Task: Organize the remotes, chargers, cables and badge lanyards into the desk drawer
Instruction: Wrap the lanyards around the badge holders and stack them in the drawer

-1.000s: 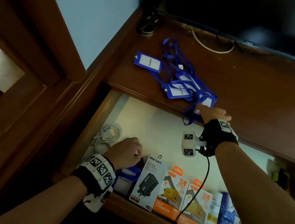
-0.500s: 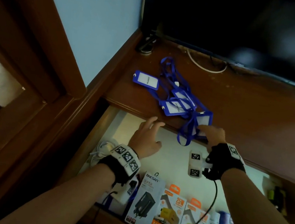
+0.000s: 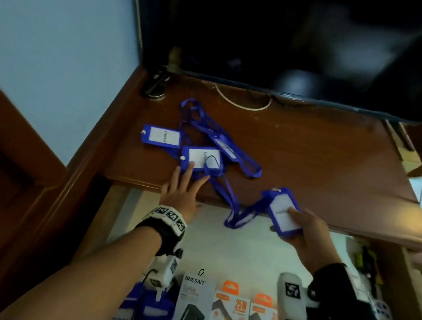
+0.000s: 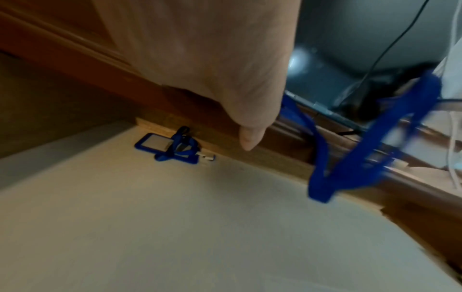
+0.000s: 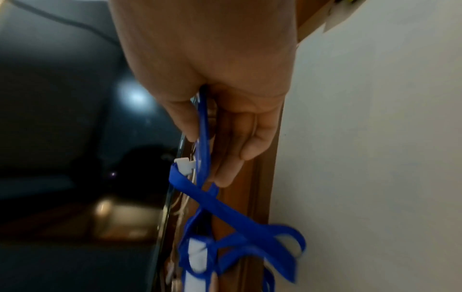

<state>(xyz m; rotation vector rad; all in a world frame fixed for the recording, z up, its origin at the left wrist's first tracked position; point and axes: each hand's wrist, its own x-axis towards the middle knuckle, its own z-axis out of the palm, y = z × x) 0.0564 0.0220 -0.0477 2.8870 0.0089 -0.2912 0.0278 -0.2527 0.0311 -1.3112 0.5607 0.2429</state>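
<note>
Several blue badge lanyards (image 3: pixel 214 144) lie tangled on the brown desk top (image 3: pixel 326 162). My left hand (image 3: pixel 191 173) reaches over the desk edge, its straight fingers touching one badge holder (image 3: pixel 202 158) in the pile. My right hand (image 3: pixel 300 226) grips another blue badge holder (image 3: pixel 281 210) above the open drawer (image 3: pixel 245 251); its strap (image 3: pixel 235 212) hangs in a loop and still runs up to the pile. In the right wrist view the badge holder (image 5: pixel 202 138) is seen edge-on, pinched between thumb and fingers. One more lanyard (image 4: pixel 170 146) lies at the drawer's back.
Charger boxes (image 3: pixel 228 319) stand in a row at the drawer's front, with blue badge holders (image 3: pixel 144 316) to their left. A dark TV screen (image 3: pixel 303 37) stands at the back of the desk, a white cable (image 3: pixel 239 103) beneath it. A wall closes the left side.
My left hand left the drawer's left side and rose to the pile on the desk. My right hand took a badge holder from the pile and drew it back over the drawer.
</note>
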